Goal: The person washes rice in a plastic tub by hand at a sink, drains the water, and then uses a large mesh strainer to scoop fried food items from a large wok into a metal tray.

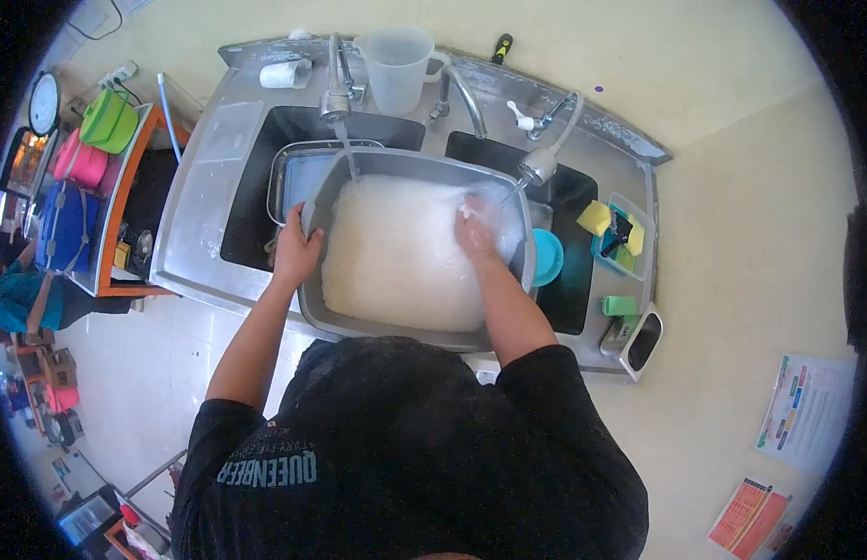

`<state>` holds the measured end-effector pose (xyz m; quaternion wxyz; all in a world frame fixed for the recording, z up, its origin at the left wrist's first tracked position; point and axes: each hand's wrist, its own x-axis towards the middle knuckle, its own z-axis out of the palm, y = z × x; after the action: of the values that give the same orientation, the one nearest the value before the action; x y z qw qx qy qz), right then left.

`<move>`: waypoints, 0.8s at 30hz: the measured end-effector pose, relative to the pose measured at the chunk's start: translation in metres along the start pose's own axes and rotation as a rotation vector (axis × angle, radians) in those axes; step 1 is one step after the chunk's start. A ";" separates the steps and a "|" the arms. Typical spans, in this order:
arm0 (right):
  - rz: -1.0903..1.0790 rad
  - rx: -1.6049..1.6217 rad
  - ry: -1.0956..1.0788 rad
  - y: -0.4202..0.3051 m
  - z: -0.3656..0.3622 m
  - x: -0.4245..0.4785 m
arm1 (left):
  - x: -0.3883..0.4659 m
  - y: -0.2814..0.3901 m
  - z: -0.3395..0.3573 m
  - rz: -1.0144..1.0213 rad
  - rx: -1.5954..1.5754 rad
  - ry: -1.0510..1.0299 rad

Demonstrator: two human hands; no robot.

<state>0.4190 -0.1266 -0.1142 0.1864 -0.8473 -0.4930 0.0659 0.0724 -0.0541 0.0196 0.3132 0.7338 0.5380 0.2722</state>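
A large grey plastic tub (405, 337) rests across the double sink. Cloudy water covers a thick layer of pale grains (405, 259), which look like rice. My left hand (297, 246) grips the tub's left wall, thumb on the inner side. Inside the tub at the right, my right hand (477, 227) dips into the water. White bits cling near its fingers, which are partly hidden by water and foam. Water runs into the tub's back left from the left spray faucet (335, 105). The right spray faucet (538, 166) pours in near my right hand.
A translucent measuring jug (397, 70) stands behind the tub, near a curved tap (465, 94). A wire-rimmed tray (293, 178) and a turquoise bowl (547, 257) sit in the basins. At right is a sponge container (626, 238). Another person (34, 294) stands far left, beside an orange-framed table (135, 210).
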 end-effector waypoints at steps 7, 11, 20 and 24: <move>-0.330 0.037 -0.188 -0.046 -0.070 -0.076 | -0.004 -0.004 0.000 -0.032 0.051 0.037; -0.553 0.186 -0.431 -0.050 -0.097 -0.105 | -0.005 -0.004 0.000 -0.033 0.004 0.022; 0.072 0.358 0.117 -0.025 0.008 0.011 | -0.001 -0.001 0.000 -0.026 0.056 0.028; -0.078 0.534 -0.009 -0.053 0.011 0.030 | -0.001 -0.007 0.001 -0.032 0.036 0.024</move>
<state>0.3874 -0.0746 -0.1022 0.4034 -0.7483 -0.4911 0.1900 0.0688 -0.0535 0.0141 0.2978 0.7273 0.5582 0.2660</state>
